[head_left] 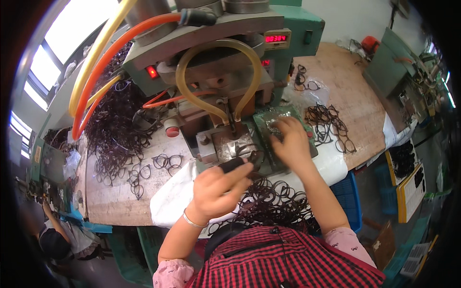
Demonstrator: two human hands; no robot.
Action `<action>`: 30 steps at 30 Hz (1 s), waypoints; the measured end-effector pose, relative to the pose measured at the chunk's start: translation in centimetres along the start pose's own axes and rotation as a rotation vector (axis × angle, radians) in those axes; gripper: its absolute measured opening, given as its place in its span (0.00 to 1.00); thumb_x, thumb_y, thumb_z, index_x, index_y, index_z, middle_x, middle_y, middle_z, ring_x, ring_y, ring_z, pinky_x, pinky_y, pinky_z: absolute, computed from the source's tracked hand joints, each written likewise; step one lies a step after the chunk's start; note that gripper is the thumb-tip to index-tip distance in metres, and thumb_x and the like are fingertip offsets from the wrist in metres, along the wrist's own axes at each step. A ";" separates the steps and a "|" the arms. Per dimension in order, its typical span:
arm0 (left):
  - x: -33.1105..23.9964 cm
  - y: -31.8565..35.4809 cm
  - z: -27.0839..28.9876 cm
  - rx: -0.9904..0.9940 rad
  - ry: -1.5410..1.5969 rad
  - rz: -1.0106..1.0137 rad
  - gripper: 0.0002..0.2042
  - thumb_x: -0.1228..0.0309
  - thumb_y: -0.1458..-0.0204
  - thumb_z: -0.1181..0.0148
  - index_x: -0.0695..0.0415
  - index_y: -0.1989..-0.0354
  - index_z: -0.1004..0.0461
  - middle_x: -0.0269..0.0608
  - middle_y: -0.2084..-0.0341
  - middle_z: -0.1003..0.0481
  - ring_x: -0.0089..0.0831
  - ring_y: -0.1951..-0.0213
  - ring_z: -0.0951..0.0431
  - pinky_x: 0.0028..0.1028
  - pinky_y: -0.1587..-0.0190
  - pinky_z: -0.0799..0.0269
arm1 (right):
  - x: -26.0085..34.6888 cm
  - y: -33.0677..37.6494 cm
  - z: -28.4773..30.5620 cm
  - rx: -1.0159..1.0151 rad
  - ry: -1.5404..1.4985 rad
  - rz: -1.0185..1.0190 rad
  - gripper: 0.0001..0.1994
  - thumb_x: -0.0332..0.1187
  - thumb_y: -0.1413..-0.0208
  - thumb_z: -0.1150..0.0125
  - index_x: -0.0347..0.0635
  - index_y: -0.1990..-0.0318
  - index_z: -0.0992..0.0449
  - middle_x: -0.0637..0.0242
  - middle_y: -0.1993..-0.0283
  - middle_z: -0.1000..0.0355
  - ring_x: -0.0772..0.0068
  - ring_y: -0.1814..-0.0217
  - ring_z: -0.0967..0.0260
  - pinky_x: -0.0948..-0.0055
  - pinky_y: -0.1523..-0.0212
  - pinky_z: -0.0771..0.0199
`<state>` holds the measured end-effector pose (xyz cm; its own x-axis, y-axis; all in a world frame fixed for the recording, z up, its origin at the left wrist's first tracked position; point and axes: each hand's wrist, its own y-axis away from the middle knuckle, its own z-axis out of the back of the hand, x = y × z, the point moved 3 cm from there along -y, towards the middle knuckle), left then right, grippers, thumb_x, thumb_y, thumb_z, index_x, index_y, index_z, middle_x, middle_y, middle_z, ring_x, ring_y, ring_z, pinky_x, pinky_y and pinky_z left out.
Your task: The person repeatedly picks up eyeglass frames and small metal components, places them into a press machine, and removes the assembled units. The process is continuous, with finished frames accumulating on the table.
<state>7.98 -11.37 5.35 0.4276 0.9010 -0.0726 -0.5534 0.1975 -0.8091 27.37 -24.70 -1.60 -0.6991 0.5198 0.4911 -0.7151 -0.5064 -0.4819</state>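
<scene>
My left hand [216,189] is at the front of the press, with a black cover on one finger. Its fingers are bent and pressed together against a dark eyeglass frame [253,152], which lies at the metal fixture [228,142] under the press head. To the right, my right hand [291,144] hovers over a green metal block [269,156]; motion blurs its fingers, and anything in them is hidden. Just before my body lies a heap of dark brown eyeglass frames [276,199] on white cloth.
The green press [206,43] stands over the table, with orange and yellow hoses [103,57] on its left. A red button [172,129] juts out there. More frames pile up left [115,120] and right [329,122]. A blue crate [349,199] sits below the right edge.
</scene>
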 end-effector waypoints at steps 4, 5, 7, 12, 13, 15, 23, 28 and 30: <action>0.0 -0.5 -1.8 0.015 -0.015 -0.180 0.11 0.79 0.58 0.31 0.54 0.69 0.27 0.40 0.63 0.18 0.32 0.67 0.19 0.31 0.64 0.17 | -5.6 1.7 -0.9 -0.068 0.158 0.020 0.10 0.32 0.54 0.32 0.42 0.62 0.19 0.57 0.47 0.26 0.50 0.38 0.34 0.57 0.41 0.32; 0.0 -0.4 -1.9 0.044 -0.016 -0.183 0.11 0.79 0.58 0.31 0.54 0.69 0.28 0.39 0.63 0.18 0.32 0.67 0.19 0.32 0.62 0.16 | -5.9 1.9 -0.9 -0.099 0.138 0.042 0.09 0.32 0.54 0.32 0.42 0.64 0.18 0.57 0.48 0.26 0.51 0.38 0.34 0.57 0.42 0.32; 0.0 -0.3 -1.9 0.038 0.000 -0.173 0.11 0.80 0.59 0.31 0.55 0.69 0.28 0.40 0.63 0.18 0.33 0.66 0.18 0.32 0.63 0.16 | -6.1 2.2 -1.2 -0.099 0.090 0.017 0.08 0.32 0.54 0.32 0.42 0.65 0.18 0.59 0.48 0.25 0.52 0.39 0.33 0.58 0.42 0.31; -0.3 0.9 -2.3 -0.012 0.034 -0.092 0.12 0.81 0.60 0.31 0.58 0.67 0.26 0.44 0.62 0.18 0.41 0.63 0.17 0.35 0.59 0.19 | -6.2 2.2 -1.7 -0.185 0.063 0.054 0.05 0.31 0.53 0.34 0.42 0.68 0.19 0.59 0.56 0.23 0.52 0.48 0.29 0.59 0.49 0.28; -0.9 2.4 -2.4 -0.008 0.036 0.094 0.14 0.81 0.59 0.30 0.60 0.63 0.25 0.47 0.59 0.19 0.44 0.61 0.18 0.35 0.56 0.21 | -6.1 1.5 -1.7 -0.193 0.063 0.062 0.05 0.30 0.53 0.34 0.42 0.68 0.19 0.59 0.58 0.23 0.52 0.51 0.28 0.58 0.51 0.28; -1.9 5.9 -3.0 -0.127 0.043 0.387 0.24 0.79 0.59 0.29 0.63 0.50 0.28 0.57 0.49 0.25 0.51 0.48 0.24 0.38 0.48 0.29 | -6.2 1.6 -1.2 -0.184 0.079 0.058 0.04 0.30 0.52 0.35 0.42 0.69 0.19 0.59 0.62 0.23 0.51 0.56 0.28 0.58 0.55 0.28; -10.4 10.4 -5.2 0.864 0.378 0.720 0.43 0.47 0.48 0.36 0.58 0.29 0.47 0.69 0.33 0.48 0.64 0.36 0.41 0.49 0.34 0.42 | -7.2 1.2 0.5 -0.113 0.106 0.128 0.05 0.29 0.51 0.36 0.40 0.68 0.20 0.58 0.66 0.24 0.51 0.59 0.28 0.59 0.58 0.28; -13.7 9.2 -14.2 0.938 0.948 0.496 0.35 0.53 0.40 0.43 0.62 0.31 0.43 0.67 0.33 0.44 0.58 0.35 0.38 0.45 0.33 0.42 | -5.3 -0.2 0.6 -0.014 0.103 0.190 0.05 0.30 0.51 0.39 0.42 0.67 0.20 0.57 0.67 0.24 0.52 0.61 0.26 0.59 0.60 0.27; -14.3 7.2 -13.6 0.954 1.076 0.305 0.29 0.55 0.37 0.47 0.64 0.35 0.38 0.62 0.35 0.39 0.54 0.36 0.35 0.43 0.34 0.40 | -5.7 -0.4 1.0 0.056 0.074 0.061 0.06 0.29 0.51 0.39 0.40 0.66 0.18 0.54 0.67 0.23 0.50 0.61 0.26 0.59 0.59 0.27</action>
<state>7.59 -28.13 -7.42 0.2883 0.3230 -0.9014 -0.7874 0.6157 -0.0312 31.65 -28.19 -3.51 -0.7409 0.5347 0.4064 -0.6715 -0.5752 -0.4672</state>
